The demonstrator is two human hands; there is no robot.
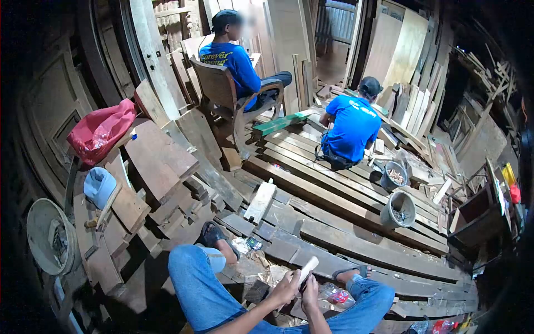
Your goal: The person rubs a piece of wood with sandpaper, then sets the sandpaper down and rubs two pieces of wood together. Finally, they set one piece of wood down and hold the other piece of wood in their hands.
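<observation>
Between my knees, a short pale piece of wood [308,268] points up and away from me. My left hand [285,289] has its fingers closed around the lower part of it. Close against its right side is my right hand [310,291], also closed, by the lower end of the wood. A small dark edge shows between the two hands; what the right hand grips is hidden by its fingers. Wood scraps and a clear plastic wrapper [336,295] lie on the floor just past my hands.
Long planks [356,234] cover the floor ahead, with a pale block [260,201] on them. Two buckets [398,210] [394,176] stand right. A person [351,128] crouches ahead; another [236,72] sits in a chair [218,89]. Stacked boards [158,161] and a bucket [34,234] are left.
</observation>
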